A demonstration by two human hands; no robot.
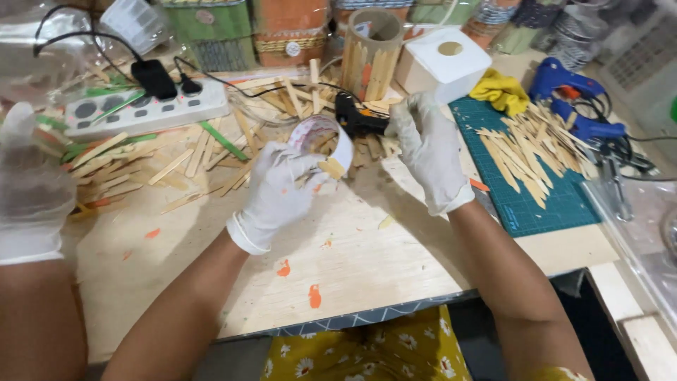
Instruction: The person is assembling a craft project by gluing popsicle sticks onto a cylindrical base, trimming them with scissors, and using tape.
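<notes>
Holding a small round white container (326, 141) tilted above the wooden surface (367, 254), my left hand (278, 194) closes its gloved fingers (300, 166) around the wall and presses a short wooden stick piece (331, 168) against it with the thumb, I think so it stays in place. My right hand (427, 144) wraps its fingers around a black glue gun (356, 116), the nozzle near the container rim. Loose craft sticks (176, 166) lie near, beside a white power strip (144, 109) and a green cutting mat (525, 187).
</notes>
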